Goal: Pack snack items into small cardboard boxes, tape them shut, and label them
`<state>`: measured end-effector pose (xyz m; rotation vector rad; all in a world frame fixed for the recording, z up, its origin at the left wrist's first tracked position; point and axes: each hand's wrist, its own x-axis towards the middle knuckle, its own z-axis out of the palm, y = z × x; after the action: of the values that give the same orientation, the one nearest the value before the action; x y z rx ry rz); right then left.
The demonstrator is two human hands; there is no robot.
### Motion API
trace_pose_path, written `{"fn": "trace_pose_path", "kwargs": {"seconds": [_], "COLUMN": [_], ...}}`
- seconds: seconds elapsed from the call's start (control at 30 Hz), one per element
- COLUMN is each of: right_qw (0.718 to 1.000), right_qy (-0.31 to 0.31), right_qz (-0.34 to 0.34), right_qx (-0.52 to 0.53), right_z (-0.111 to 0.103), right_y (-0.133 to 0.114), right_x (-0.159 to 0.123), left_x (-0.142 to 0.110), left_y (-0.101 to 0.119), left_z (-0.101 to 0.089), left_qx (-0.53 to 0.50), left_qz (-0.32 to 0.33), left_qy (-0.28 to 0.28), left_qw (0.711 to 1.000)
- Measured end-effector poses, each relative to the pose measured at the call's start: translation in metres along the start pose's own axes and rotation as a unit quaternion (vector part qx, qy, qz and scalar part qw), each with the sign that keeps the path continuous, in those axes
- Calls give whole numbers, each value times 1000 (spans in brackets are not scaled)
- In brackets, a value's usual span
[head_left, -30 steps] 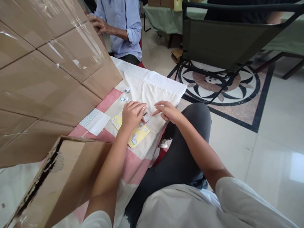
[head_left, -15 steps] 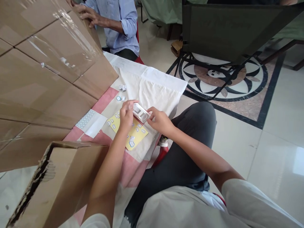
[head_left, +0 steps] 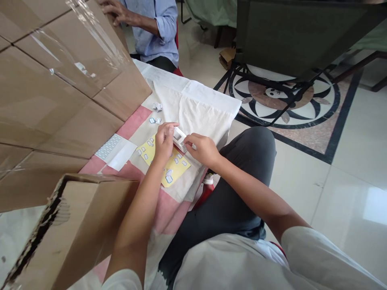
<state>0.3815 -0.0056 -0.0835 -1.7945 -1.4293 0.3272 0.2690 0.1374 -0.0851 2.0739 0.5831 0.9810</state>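
Note:
Between my two hands is a small white box-like item (head_left: pixel 179 137) with a rectangular window, too small to name exactly. My left hand (head_left: pixel 165 141) is closed on its left end. My right hand (head_left: pixel 202 149) has its fingers pinched at the lower right end, on the item's face. Below them lies a yellow sheet (head_left: pixel 182 166) with several small blue-edged stickers on it. A few loose sticker pieces (head_left: pixel 155 120) sit farther up the table, beside some crumpled scraps (head_left: pixel 157 106).
Stacked taped cartons (head_left: pixel 51 104) rise at the left. An opened carton (head_left: pixel 87 225) stands near my left arm. A white sheet of blue-outlined labels (head_left: pixel 109 147) lies on the cloth-covered table (head_left: pixel 199 98). Across it, another person's hand (head_left: pixel 116 11) touches a carton. A dark folding chair (head_left: pixel 290 40) stands behind.
My right hand's fingers have moved from the item's right edge over onto its face, covering its lower end. My left hand still holds the item. The view has shifted slightly.

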Motion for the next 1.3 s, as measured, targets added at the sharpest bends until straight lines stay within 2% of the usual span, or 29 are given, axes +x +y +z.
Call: {"fn": "trace_pose_path", "kwargs": {"seconds": [0.27, 0.57, 0.77, 1.07, 1.3], "right_qw": [996, 996, 993, 991, 992], "right_qy": [-23, -52, -47, -31, -26], "right_qz": [-70, -53, -42, -46, -71], "right_qx": [45, -57, -98, -125, -101], "right_z": [-2, -5, -2, 5, 5], "right_y": [9, -1, 0, 4, 7], "right_x": [9, 7, 5, 0, -3], "left_x": [0, -2, -1, -1, -1], "left_y": [1, 5, 5, 6, 8], "left_z": [1, 1, 1, 0, -1], "left_qx": [21, 28, 31, 38, 40], "left_qz": [21, 22, 29, 26, 25], "left_qy": [-2, -12, -13, -13, -15], "left_qw": [1000, 999, 999, 999, 999]}}
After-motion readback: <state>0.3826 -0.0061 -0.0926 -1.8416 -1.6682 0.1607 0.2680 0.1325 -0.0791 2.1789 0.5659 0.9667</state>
